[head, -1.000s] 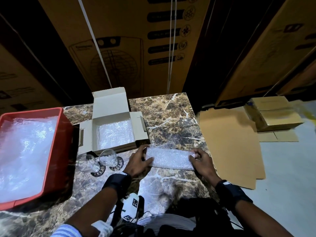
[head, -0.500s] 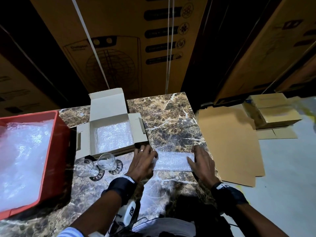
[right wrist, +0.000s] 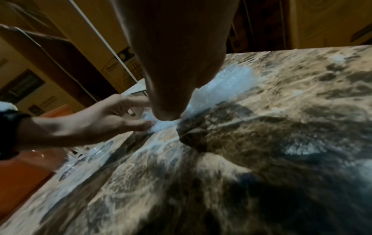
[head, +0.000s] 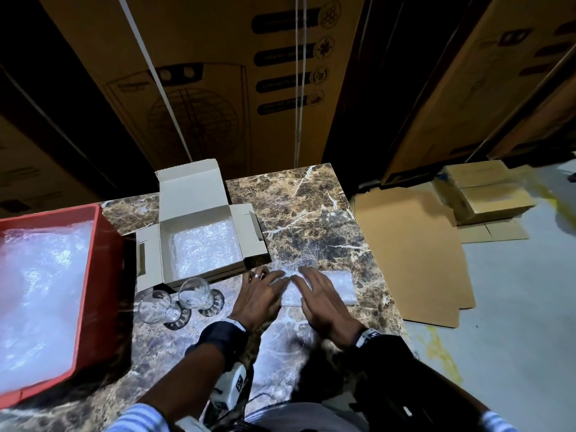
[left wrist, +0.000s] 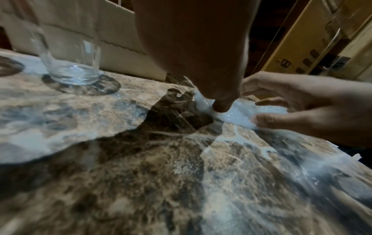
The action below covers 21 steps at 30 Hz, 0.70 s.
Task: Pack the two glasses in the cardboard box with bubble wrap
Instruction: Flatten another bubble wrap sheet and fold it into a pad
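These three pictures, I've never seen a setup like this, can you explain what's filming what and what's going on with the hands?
There is no machine here: a person wears three cameras. The head view looks down from the forehead; the other two sit on the wrists and look along each hand, so each shows its own hand huge and dark at the top.

The left hand and the right hand lie flat, fingers straight, pressing a folded piece of bubble wrap onto the marble table. Neither has a grip on anything.

Left of the hands stand two empty glasses, not yet packed. Behind them is the open cardboard box, lined with bubble wrap. At the far left, a red crate holds more wrap.
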Motion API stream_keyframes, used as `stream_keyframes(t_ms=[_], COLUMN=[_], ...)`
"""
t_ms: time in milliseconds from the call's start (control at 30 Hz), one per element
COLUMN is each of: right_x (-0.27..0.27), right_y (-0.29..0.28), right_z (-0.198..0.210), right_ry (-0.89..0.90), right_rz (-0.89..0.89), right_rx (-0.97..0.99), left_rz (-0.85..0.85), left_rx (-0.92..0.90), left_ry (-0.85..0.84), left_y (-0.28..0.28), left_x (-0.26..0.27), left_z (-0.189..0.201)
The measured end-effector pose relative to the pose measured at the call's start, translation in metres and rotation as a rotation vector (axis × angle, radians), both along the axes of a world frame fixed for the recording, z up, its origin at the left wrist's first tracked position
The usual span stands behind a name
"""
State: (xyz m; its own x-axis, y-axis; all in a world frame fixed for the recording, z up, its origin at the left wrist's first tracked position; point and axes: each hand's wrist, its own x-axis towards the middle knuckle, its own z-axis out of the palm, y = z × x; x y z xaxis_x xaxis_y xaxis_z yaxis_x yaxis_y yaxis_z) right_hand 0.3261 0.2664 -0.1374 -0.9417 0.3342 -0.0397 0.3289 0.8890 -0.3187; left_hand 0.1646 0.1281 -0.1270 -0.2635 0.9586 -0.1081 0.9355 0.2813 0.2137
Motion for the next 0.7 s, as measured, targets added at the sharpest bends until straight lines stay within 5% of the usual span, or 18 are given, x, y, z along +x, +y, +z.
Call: stream_keyframes(t_ms=[433, 700], right_x=[0.023, 0.057], right_y=[-0.004, 0.008], right_z=[-0.021, -0.017], right_ry=[-0.267, -0.271], right_rz=[-0.035, -0.155], right_rx=[0.053, 0.039], left_rz=[0.080, 0.060], left_rx=[-0.102, -0.107], left_ry=[-0.014, 0.002], left_y=[-0.027, -0.029], left_x=[-0.006, -0.016], left_z=[-0.017, -0.017])
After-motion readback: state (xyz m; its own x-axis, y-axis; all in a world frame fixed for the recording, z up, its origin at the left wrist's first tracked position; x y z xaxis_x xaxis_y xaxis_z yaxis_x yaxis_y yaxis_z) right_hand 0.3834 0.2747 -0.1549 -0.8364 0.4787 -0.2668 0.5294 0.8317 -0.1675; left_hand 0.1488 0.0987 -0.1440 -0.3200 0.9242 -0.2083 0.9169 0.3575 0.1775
